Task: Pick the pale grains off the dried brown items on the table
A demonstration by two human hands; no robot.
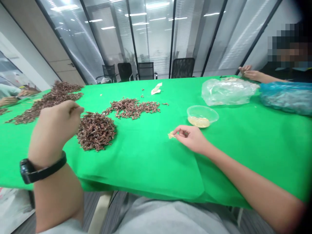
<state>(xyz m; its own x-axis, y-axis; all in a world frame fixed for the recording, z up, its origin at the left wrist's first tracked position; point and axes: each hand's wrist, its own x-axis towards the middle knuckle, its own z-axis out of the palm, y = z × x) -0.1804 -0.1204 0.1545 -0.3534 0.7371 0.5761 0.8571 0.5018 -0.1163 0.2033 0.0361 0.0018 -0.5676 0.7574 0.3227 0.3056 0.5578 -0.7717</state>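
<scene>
The right hand [191, 139] is closed to a pinch, thumb and fingertips [175, 131] pressed on a small clump of pale grainy bits [171, 135]; small stuff like this seems to sit best on the pads, kept low over the cloth. Just beyond that hand, a clear plastic bowl [202, 112] holds similar pale bits. The left hand [55, 118], with a black wristwatch [27, 171], is raised and curled just beside a mound of spiky dark brown pieces [96, 131]; its fingertips are turned away, so I cannot tell whether they pinch anything. Farther from the hands, a looser brown strip [131, 108] lies on the green tablecloth [146, 169], with a clear plastic bag [227, 92] and a blue bag [287, 97] beyond the right hand. A co-worker's hands [251, 74] rest at the far edge.
</scene>
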